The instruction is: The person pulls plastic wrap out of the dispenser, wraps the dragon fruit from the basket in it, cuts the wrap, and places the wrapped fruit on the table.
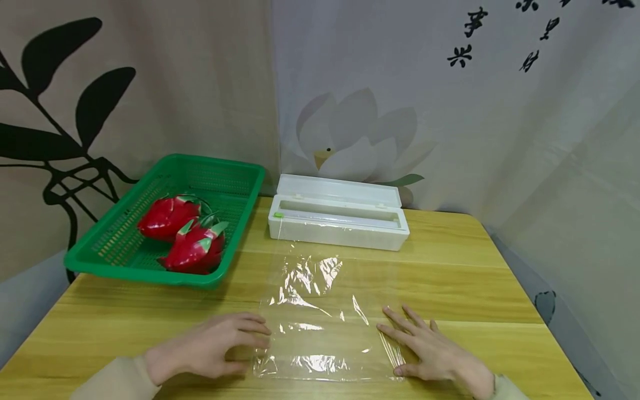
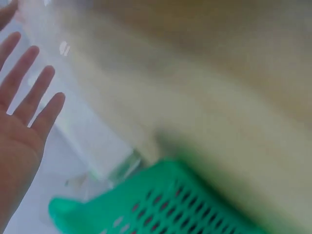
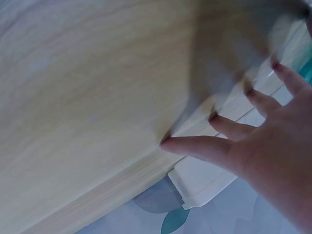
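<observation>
A sheet of clear plastic wrap [image 1: 320, 311] lies on the wooden table, running toward me from a white wrap dispenser box [image 1: 340, 238] with its lid [image 1: 345, 190] raised. Beside the sheet's left edge is my left hand [image 1: 215, 345]; its fingers look extended and spread in the left wrist view. My right hand [image 1: 432, 351] has its fingertips on the right edge of the sheet, where the film is creased. Those fingers [image 3: 195, 146] are spread and nearly straight, pressing at the table surface. Neither hand grips anything that I can see.
A green plastic basket [image 1: 145, 276] stands at the back left, holding two red dragon fruits [image 1: 195, 254] with green leafy tips. Behind the table hangs a printed cloth [image 1: 225, 83]. The table's right edge [image 1: 540, 319] slants away beyond my right hand.
</observation>
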A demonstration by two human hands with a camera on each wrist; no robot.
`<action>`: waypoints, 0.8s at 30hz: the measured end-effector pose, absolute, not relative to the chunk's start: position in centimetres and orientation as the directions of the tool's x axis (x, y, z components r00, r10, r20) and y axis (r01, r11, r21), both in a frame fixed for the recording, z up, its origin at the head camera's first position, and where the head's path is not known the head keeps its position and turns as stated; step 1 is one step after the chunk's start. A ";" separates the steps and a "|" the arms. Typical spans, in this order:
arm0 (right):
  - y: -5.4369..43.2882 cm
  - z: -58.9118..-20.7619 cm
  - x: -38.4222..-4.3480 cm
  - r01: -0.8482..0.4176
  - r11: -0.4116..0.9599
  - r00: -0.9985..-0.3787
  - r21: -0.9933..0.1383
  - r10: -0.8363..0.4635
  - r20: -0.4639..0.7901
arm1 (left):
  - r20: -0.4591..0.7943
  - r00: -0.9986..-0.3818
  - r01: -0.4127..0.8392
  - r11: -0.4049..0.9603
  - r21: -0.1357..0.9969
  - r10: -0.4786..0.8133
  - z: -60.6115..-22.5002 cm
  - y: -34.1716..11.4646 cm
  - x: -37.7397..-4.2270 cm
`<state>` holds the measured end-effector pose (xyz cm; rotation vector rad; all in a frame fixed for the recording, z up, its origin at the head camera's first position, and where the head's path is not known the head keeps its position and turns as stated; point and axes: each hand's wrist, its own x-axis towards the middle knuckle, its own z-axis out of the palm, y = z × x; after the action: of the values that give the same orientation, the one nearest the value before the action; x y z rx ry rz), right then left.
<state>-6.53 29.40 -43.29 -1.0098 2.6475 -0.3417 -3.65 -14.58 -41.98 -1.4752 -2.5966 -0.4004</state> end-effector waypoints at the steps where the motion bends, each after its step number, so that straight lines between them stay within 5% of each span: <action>1: 29.4 -43.3 -6.5 -0.608 0.728 -0.715 -0.317 -0.676 -0.179 | 0.239 -0.533 0.846 0.507 0.165 0.811 -41.4 -14.8 -3.8; 8: 29.4 -43.3 -6.4 -0.616 0.725 -0.714 -0.306 -0.679 -0.171 | 0.363 -0.635 0.757 0.644 0.113 0.682 -36.3 -16.3 -6.0; 12: 29.4 -43.2 -6.3 -0.607 0.732 -0.715 -0.310 -0.673 -0.188 | 0.393 -0.757 0.611 0.778 0.146 0.522 -33.9 -17.7 -8.0; 17: 29.5 -43.3 -6.3 -0.602 0.734 -0.714 -0.314 -0.671 -0.199 | 0.226 -0.906 0.405 0.891 0.206 0.359 -32.4 -20.2 -10.8; 24: 29.5 -43.3 -6.4 -0.609 0.727 -0.709 -0.317 -0.678 -0.192 | -0.091 -0.948 0.276 0.931 0.241 0.305 -33.3 -22.0 -13.7</action>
<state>-6.36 29.53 -43.34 -1.0085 2.6368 -0.3325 -13.74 -22.02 -33.31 -0.4846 -3.2111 -0.3705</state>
